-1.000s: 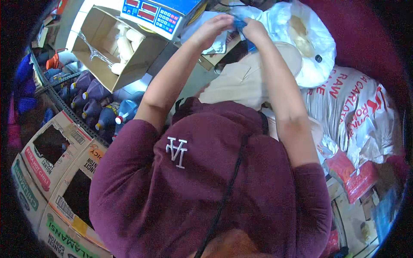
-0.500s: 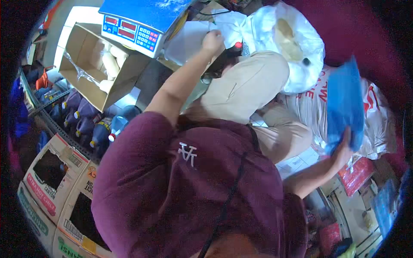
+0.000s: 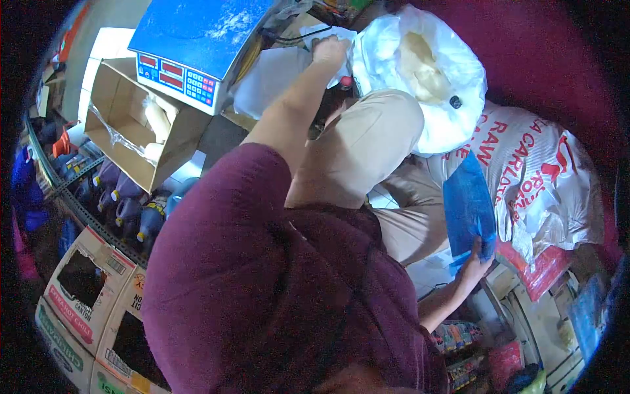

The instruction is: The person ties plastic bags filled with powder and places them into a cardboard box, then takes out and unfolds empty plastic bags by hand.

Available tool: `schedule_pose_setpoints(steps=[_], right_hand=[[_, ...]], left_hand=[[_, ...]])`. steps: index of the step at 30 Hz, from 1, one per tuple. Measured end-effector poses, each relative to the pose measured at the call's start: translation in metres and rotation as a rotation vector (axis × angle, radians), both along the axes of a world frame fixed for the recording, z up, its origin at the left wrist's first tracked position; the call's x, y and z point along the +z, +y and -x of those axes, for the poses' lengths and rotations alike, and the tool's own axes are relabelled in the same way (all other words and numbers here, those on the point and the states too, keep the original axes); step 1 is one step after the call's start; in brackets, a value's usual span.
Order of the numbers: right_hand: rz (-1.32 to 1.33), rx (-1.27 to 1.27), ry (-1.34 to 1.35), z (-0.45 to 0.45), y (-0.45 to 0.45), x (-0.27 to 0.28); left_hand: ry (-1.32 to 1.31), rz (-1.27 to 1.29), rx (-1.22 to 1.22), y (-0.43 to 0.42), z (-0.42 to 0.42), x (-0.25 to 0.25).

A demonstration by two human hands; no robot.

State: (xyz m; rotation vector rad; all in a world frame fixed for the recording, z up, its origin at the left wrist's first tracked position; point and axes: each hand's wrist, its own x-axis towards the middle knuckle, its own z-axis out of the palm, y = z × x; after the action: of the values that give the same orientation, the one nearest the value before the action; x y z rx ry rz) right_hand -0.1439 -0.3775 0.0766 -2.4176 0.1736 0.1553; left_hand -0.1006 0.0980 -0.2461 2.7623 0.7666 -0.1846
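My left hand (image 3: 331, 54) is closed, its fingers curled at a crumpled white plastic sheet (image 3: 341, 34) beside the blue scale; what it grips is hidden. In my right hand (image 3: 475, 268) is a blue plastic bag (image 3: 470, 207), held upright by its lower end. It hangs in front of a white sack (image 3: 525, 161) with red lettering that includes "RAW". Between my hands, past my bent knee, stands an open translucent plastic bag (image 3: 453, 125) with pale contents and a dark round cap-like thing. A red bottle cap (image 3: 346, 81) shows just below my left hand.
A digital scale (image 3: 197, 39) with a blue top and red displays stands at upper left. Beside it is an open cardboard box (image 3: 125, 151) holding filled pale bags. Dark jugs (image 3: 131, 213) and cut-open cartons (image 3: 85, 282) line the left. Red packs (image 3: 538, 276) lie at right.
My right hand has brought the blue bag leftward and slightly down, away from the white sack. My left hand has risen slightly toward the white plastic. The whole view has shifted as my torso turned.
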Motion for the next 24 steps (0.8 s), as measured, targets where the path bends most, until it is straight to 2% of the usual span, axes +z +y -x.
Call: schedule_pose_setpoints(steps=[2,4,5,7,8,10,12,14,16,17,19,20,22,23,24], right_hand=[[0.001,0.003,0.029,-0.004,-0.001,-0.007],[0.018,-0.011,0.026,-0.008,0.004,-0.006],[0.033,-0.029,0.015,-0.008,0.006,-0.003],[-0.071,-0.020,-0.022,-0.012,0.004,-0.006],[-0.123,-0.015,-0.043,-0.012,0.002,-0.009],[-0.073,-0.046,-0.047,-0.015,0.004,-0.012],[0.041,0.138,-0.086,-0.020,-0.006,-0.021],[0.001,0.146,-0.052,-0.022,0.001,-0.019],[-0.051,0.133,-0.060,-0.022,0.002,-0.019],[-0.051,0.099,-0.052,-0.019,0.005,-0.017],[-0.048,0.110,-0.054,-0.017,0.010,-0.014],[-0.047,0.114,-0.068,-0.017,0.013,-0.014],[-0.090,0.098,-0.094,-0.016,0.015,-0.013],[-0.127,0.078,-0.111,-0.015,0.015,-0.013],[-0.128,0.076,-0.114,-0.014,0.015,-0.012]], left_hand=[[-0.023,-0.014,-0.009,0.005,0.002,0.007],[-0.200,0.060,0.088,0.004,0.015,0.028],[-0.445,0.149,0.102,0.005,0.026,0.046],[-0.747,-0.108,0.040,-0.004,0.052,0.099],[-0.802,-0.186,-0.052,-0.008,0.067,0.124],[-0.503,0.520,-0.102,-0.013,0.102,0.127],[0.156,0.640,-0.265,-0.009,0.141,0.118],[0.510,0.620,-0.576,0.009,0.177,0.106],[0.272,0.903,-0.370,0.019,0.199,0.103],[0.004,1.339,-0.016,0.014,0.210,0.103],[-0.204,1.639,0.581,0.009,0.207,0.093],[-0.270,1.466,0.493,0.015,0.206,0.073],[-0.170,0.576,0.296,0.019,0.210,0.034],[-0.303,0.521,0.428,0.020,0.212,-0.002],[-0.305,0.520,0.425,0.022,0.209,-0.016]])
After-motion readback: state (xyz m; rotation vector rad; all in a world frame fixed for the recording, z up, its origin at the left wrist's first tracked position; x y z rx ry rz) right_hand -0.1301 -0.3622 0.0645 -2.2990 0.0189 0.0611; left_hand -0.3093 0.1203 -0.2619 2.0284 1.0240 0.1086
